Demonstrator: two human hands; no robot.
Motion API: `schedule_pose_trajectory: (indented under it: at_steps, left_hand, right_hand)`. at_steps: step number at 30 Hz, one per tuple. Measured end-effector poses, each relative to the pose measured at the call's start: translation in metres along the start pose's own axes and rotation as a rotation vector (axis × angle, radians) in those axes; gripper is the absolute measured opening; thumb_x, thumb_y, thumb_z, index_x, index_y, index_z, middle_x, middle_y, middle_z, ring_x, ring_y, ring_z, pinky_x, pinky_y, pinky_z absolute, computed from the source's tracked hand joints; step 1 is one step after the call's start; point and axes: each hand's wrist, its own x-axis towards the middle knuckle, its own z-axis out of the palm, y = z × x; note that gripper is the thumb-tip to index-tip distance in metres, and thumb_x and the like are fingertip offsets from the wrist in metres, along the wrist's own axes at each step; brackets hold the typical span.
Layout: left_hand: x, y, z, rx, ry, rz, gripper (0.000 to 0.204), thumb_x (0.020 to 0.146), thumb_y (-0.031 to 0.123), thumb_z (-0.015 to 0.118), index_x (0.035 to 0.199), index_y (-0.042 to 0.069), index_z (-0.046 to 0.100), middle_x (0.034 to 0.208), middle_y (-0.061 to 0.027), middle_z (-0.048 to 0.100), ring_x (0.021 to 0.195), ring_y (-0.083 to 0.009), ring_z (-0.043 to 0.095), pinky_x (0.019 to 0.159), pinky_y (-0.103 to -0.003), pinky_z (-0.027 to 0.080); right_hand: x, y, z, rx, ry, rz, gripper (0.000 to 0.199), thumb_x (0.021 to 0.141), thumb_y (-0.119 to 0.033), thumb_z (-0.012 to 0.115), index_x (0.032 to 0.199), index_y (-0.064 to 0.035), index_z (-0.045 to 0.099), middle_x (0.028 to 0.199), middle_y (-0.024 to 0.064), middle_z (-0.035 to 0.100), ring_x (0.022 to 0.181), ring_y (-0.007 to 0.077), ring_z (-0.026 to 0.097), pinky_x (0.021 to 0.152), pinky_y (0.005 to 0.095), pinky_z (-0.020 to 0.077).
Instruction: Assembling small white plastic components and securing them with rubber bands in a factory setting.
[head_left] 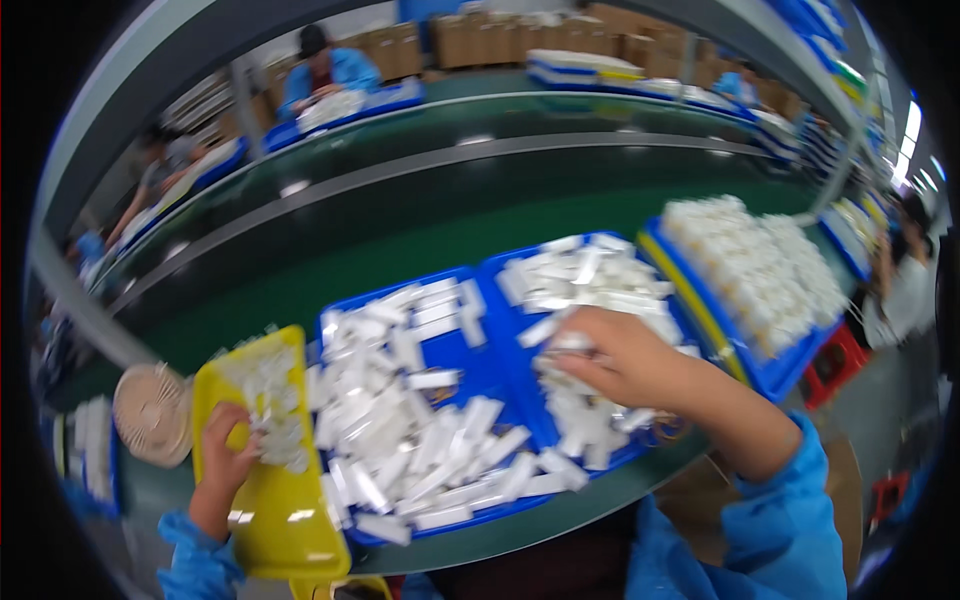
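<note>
My left hand [228, 448] is over a yellow tray [275, 535], its fingertips pinched together at the edge of a heap of small clear plastic parts [278, 390]. Whatever they grip is too small and blurred to name. Over the right one of two blue trays, my right hand [630, 355] is closed, thumb and fingers pinching a small white piece [572, 342]. Loose white pieces [585, 270] are heaped beneath it. More flat white rectangular pieces [430, 445] cover much of the left blue tray [480, 375], between my hands.
A round beige fan-like object [152, 412] stands left of the yellow tray. At the right, stacked blue and yellow trays hold rows of white parts [755, 265]. A green conveyor belt [430, 215] runs beyond. Across it, a person in blue [335, 80] works at a tray.
</note>
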Motion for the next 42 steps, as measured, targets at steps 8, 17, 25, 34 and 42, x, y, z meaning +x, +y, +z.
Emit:
schedule_pose_trajectory:
  at_steps: [8, 17, 25, 34, 42]
  left_hand:
    - [-0.013, 0.05, -0.019, -0.326, 0.31, -0.487, 0.016, 0.071, -0.01, 0.059, 0.081, -0.001, 0.051, 0.096, -0.0088, 0.05, 0.078, -0.0121, 0.06, 0.07, -0.021, 0.052]
    - [-0.023, 0.157, 0.011, -0.641, 0.635, -0.265, 0.026, 0.074, -0.007, 0.053, 0.097, -0.001, 0.046, 0.093, -0.0104, 0.046, 0.078, -0.0164, 0.052, 0.064, -0.025, 0.045]
    - [-0.01, 0.243, 0.087, -1.433, 0.21, -0.403, 0.023, 0.074, -0.002, 0.063, 0.095, -0.006, 0.054, 0.088, -0.0129, 0.046, 0.077, -0.0311, 0.063, 0.071, -0.043, 0.055]
    - [-0.01, 0.255, 0.102, -1.389, 0.01, -0.333, 0.017, 0.076, 0.003, 0.068, 0.093, 0.002, 0.064, 0.09, -0.0089, 0.052, 0.079, -0.0176, 0.05, 0.069, -0.026, 0.04]
    - [-0.008, 0.262, 0.11, -1.469, 0.031, -0.44, 0.014, 0.074, 0.003, 0.07, 0.087, 0.002, 0.064, 0.085, -0.006, 0.048, 0.075, -0.0133, 0.046, 0.064, -0.023, 0.036]
  right_hand:
    - [-0.063, -0.042, 0.021, 0.69, 0.282, 0.363, 0.032, 0.085, -0.001, 0.052, 0.114, -0.0029, 0.038, 0.091, 0.0082, 0.054, 0.078, 0.0087, 0.049, 0.067, 0.0201, 0.0395]
    - [-0.063, -0.062, 0.056, 1.169, 0.239, 0.451, 0.052, 0.084, -0.002, 0.053, 0.13, -0.0059, 0.031, 0.091, 0.0095, 0.056, 0.064, 0.007, 0.048, 0.057, 0.0187, 0.0403]
    - [-0.045, -0.061, 0.072, 1.348, 0.214, 0.431, 0.057, 0.087, -0.003, 0.053, 0.138, -0.0075, 0.026, 0.094, 0.0097, 0.057, 0.073, 0.0085, 0.05, 0.063, 0.0212, 0.041]
    - [-0.055, -0.049, 0.069, 1.551, 0.239, 0.466, 0.053, 0.091, -0.011, 0.052, 0.138, -0.0061, 0.028, 0.1, 0.0098, 0.058, 0.083, 0.0113, 0.052, 0.069, 0.0247, 0.0426]
    - [-0.048, -0.052, 0.076, 1.467, 0.359, 0.408, 0.055, 0.093, -0.012, 0.046, 0.14, -0.0047, 0.019, 0.093, 0.0125, 0.055, 0.078, 0.0148, 0.053, 0.069, 0.0244, 0.0429]
